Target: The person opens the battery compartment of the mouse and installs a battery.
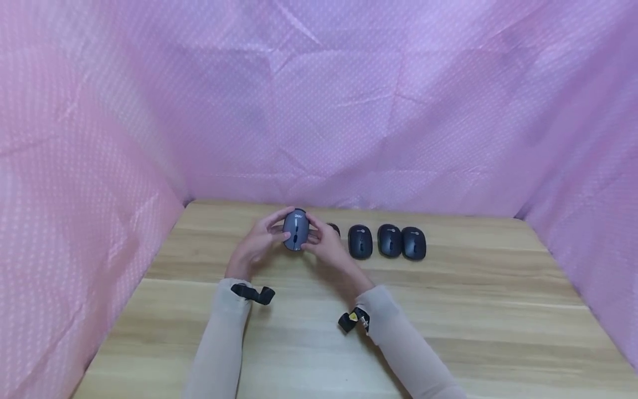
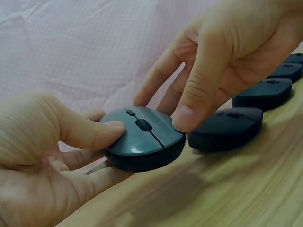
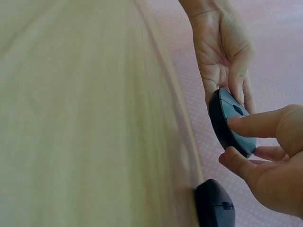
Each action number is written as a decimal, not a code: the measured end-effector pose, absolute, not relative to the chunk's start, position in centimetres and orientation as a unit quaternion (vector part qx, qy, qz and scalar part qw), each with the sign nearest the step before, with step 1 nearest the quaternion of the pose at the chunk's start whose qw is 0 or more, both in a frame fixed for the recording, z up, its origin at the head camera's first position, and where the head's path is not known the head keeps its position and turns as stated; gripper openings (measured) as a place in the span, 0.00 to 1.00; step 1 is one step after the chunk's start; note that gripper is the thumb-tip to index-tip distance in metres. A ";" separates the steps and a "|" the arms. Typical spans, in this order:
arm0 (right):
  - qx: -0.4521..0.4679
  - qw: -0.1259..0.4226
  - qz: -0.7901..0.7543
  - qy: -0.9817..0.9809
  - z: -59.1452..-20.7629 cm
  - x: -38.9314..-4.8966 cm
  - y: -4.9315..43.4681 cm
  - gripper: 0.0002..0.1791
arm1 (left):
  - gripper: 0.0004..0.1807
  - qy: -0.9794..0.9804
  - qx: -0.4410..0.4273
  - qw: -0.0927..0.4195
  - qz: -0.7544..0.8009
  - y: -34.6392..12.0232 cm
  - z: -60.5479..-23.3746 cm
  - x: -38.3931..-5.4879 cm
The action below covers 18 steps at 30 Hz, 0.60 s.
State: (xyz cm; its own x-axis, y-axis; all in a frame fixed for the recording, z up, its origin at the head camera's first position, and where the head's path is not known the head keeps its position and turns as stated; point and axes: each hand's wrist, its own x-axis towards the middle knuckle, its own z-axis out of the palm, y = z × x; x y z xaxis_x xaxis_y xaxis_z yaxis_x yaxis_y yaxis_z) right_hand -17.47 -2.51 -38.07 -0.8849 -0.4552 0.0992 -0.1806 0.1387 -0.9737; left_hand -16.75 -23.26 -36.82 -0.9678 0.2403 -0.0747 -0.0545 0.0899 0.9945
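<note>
A grey computer mouse (image 1: 296,224) is held between both hands above the far part of the table. My left hand (image 1: 255,245) grips its left side; in the left wrist view that thumb lies on top of the mouse (image 2: 137,142) with fingers underneath. On the opposite side, my right hand (image 1: 330,247) pinches it between thumb and fingers, as the right wrist view shows at the mouse (image 3: 229,111). Close by the right hand sits a dark mouse (image 2: 227,132), mostly hidden behind that hand in the head view.
Farther right, a dark mouse (image 1: 360,242) stands apart from two more, a mouse (image 1: 389,241) and a mouse (image 1: 414,244) side by side. All rest on the wooden table (image 1: 473,310). Pink sheeting (image 1: 349,111) rises behind and along both sides.
</note>
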 end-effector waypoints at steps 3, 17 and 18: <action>-0.211 0.111 -0.587 0.774 -38.5 -17.1 -2.8 0.46 | 0.39 0.737 0.065 0.113 0.664 -23.5 -37.6 -16.7; -0.228 0.107 -0.513 0.821 -38.4 -16.8 -3.4 0.43 | 0.41 0.753 0.056 0.110 0.646 -23.6 -38.5 -17.1; -0.230 0.109 -0.513 0.820 -38.4 -16.8 -3.5 0.43 | 0.41 0.753 0.056 0.110 0.646 -23.7 -38.5 -17.1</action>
State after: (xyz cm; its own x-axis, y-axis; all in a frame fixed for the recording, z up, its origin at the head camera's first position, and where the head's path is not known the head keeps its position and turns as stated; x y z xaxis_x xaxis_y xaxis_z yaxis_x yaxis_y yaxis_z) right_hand -16.82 -3.51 -38.37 -0.8705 -0.4889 0.0565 -0.2644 0.3677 -0.8916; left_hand -17.10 -23.68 -38.45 -0.9694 0.2268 -0.0939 -0.0583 0.1588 0.9856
